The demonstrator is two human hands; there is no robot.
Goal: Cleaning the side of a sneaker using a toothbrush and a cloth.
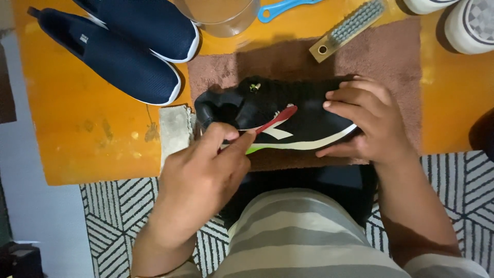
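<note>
From my feed, the work happens on a low orange table (87, 128) whose near edge runs just above a black-and-white patterned rug (118, 216); grey floor shows at the far left. A brown towel (391, 56) covers the table's middle and reaches its front edge. The bare orange stretch left of the towel is the only open room I see; a small grey cloth pad (174, 131) lies at the towel's left border.

Along the far side sit a pair of navy slip-on shoes (118, 51) with white soles, a clear glass vessel (221, 15), a blue plastic handle (280, 7), a wooden brush (350, 28) with pale bristles, and white shoes (471, 23) at the top right corner.

The black sneaker (267, 108) lies on its side on the towel, with a white stripe and a green sole edge. My right hand (368, 118) lies spread over its toe end, fingers pressing down. My left hand (198, 175) is closed around a red toothbrush (278, 119), whose head touches the sneaker's side. The hands are apart, at either end of the sneaker.
</note>
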